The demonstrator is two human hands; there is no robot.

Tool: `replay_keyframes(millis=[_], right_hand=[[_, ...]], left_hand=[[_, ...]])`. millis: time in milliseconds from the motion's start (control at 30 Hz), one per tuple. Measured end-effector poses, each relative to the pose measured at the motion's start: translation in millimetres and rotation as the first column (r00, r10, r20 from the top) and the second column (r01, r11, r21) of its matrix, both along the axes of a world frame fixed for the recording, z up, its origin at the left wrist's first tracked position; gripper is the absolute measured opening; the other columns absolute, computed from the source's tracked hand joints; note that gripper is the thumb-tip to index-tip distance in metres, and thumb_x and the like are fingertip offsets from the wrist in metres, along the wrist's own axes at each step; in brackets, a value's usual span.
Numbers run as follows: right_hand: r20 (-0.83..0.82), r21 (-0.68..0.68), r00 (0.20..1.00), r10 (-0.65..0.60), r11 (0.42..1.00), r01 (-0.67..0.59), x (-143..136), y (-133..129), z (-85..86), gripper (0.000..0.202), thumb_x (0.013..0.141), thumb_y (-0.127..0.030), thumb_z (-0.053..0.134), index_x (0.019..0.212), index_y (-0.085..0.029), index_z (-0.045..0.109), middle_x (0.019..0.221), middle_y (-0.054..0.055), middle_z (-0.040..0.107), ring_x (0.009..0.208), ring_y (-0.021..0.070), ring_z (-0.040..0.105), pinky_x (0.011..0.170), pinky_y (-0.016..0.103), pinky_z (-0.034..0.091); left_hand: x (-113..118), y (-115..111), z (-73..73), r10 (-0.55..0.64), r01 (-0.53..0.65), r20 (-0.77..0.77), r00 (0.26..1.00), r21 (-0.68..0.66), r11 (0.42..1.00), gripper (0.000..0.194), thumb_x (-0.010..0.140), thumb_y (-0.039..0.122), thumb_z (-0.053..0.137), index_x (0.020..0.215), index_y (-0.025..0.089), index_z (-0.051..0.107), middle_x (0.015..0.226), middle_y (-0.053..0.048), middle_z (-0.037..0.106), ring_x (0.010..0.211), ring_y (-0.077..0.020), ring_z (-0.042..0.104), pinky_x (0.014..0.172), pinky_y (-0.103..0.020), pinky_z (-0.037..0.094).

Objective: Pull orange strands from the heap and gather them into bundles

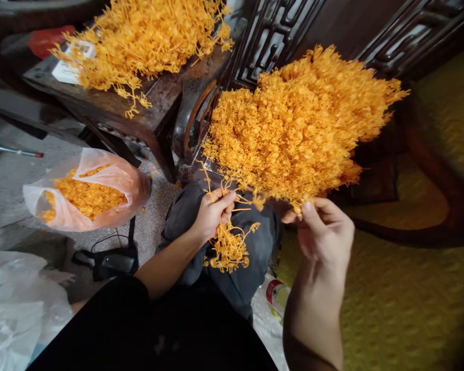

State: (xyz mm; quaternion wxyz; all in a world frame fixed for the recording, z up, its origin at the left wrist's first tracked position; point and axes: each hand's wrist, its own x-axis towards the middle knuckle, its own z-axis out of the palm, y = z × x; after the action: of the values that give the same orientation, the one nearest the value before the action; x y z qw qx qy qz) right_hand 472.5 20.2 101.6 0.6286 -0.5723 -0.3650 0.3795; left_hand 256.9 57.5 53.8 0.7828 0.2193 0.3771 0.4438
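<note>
My left hand (212, 212) is closed around thin orange stems above my lap. Their bunch of orange sprigs (230, 250) hangs below the fist, and loose stem ends stick out above it. At the near edge of a big heap of orange sprigs (294, 123), my right hand (325, 226) pinches a sprig between thumb and fingers. Whether that sprig is still tangled in the heap I cannot tell. The sprigs are thin, branched and curly, and look like plastic flower pieces.
A second orange pile (150, 41) lies on a dark wooden seat (158, 100), beside a white box (67, 69). An open plastic bag (139, 188) of orange pieces stands on the floor at left. Near it lies a black strapped item (116, 263). A labelled bottle (276, 293) is by my right forearm.
</note>
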Motion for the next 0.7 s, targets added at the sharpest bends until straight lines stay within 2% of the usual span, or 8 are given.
replay_keyframes(millis=[67,167,300,467,533,600,667,700], right_hand=[[-0.070,-0.099,0.989,0.127,0.986,-0.134,-5,-3,0.6,0.031,0.073,-0.038,0.090,0.085,-0.018,0.069,0.068,0.001,0.073,0.060,0.0198,0.075,0.059,0.031,0.065],[-0.234,-0.148,0.948,0.216,0.956,-0.254,-12,2,-4.1,0.034,0.070,-0.032,0.092,0.078,-0.019,0.063,0.080,0.003,0.078,0.070,0.0203,0.079,0.066,0.028,0.067],[-0.362,-0.111,0.916,0.171,0.968,-0.225,-11,14,-14.4,0.036,0.064,-0.020,0.090,0.078,-0.021,0.056,0.085,0.002,0.079,0.065,0.0153,0.077,0.063,0.022,0.065],[-0.355,-0.067,0.906,0.231,0.960,-0.271,-9,12,-15.5,0.034,0.069,-0.015,0.067,0.101,-0.027,0.064,0.076,-0.002,0.071,0.061,0.0146,0.068,0.055,0.029,0.063],[-0.391,-0.071,0.876,0.284,0.939,-0.336,-12,8,-12.0,0.025,0.069,-0.022,0.062,0.094,-0.024,0.063,0.080,0.002,0.067,0.066,0.0164,0.065,0.050,0.029,0.058],[-0.428,-0.101,0.844,0.323,0.911,-0.400,-17,7,-9.1,0.016,0.076,-0.036,0.059,0.082,-0.022,0.056,0.084,0.006,0.062,0.066,0.0170,0.060,0.044,0.027,0.048],[-0.375,-0.137,0.866,0.330,0.904,-0.404,-26,7,-8.8,0.036,0.089,-0.055,0.049,0.073,-0.023,0.043,0.073,0.003,0.051,0.056,0.0138,0.048,0.040,0.024,0.035],[-0.260,-0.151,0.907,0.330,0.914,-0.376,-31,7,-9.8,0.043,0.094,-0.061,0.043,0.072,-0.024,0.037,0.066,0.000,0.044,0.051,0.0119,0.040,0.039,0.023,0.030]], left_hand=[[2,1,0.3,-0.030,0.030,-0.004,1.000,-0.003,1.000,0.041,0.076,0.050,0.081,0.085,0.015,0.061,0.055,0.008,0.050,0.035,-0.0013,0.036,0.037,-0.018,0.023],[2,1,-0.9,-0.057,0.057,0.015,0.998,0.012,0.998,0.040,0.078,0.049,0.080,0.086,0.015,0.060,0.056,0.008,0.051,0.035,-0.0012,0.037,0.037,-0.017,0.024],[0,1,-3.5,-0.059,0.057,0.058,0.997,0.021,0.998,0.038,0.080,0.047,0.080,0.088,0.015,0.060,0.057,0.008,0.051,0.036,-0.0011,0.037,0.038,-0.016,0.024],[-1,2,-3.6,-0.054,0.053,0.082,0.995,0.022,0.998,0.036,0.081,0.044,0.080,0.087,0.015,0.060,0.057,0.007,0.052,0.036,-0.0013,0.038,0.037,-0.016,0.025],[-2,2,-3.6,-0.058,0.056,0.084,0.995,0.018,0.998,0.035,0.081,0.044,0.080,0.087,0.015,0.061,0.057,0.007,0.052,0.036,-0.0014,0.039,0.037,-0.016,0.025],[-2,1,-3.9,-0.065,0.064,0.080,0.995,0.016,0.998,0.035,0.081,0.044,0.079,0.088,0.015,0.062,0.057,0.007,0.052,0.036,-0.0014,0.040,0.037,-0.016,0.025],[-1,1,-4.2,-0.067,0.066,0.072,0.995,0.020,0.998,0.035,0.082,0.045,0.079,0.088,0.015,0.062,0.058,0.007,0.053,0.036,-0.0014,0.040,0.037,-0.016,0.025],[-1,1,-4.2,-0.066,0.065,0.067,0.996,0.024,0.998,0.035,0.082,0.045,0.079,0.088,0.015,0.061,0.058,0.007,0.053,0.036,-0.0014,0.040,0.037,-0.016,0.025]])
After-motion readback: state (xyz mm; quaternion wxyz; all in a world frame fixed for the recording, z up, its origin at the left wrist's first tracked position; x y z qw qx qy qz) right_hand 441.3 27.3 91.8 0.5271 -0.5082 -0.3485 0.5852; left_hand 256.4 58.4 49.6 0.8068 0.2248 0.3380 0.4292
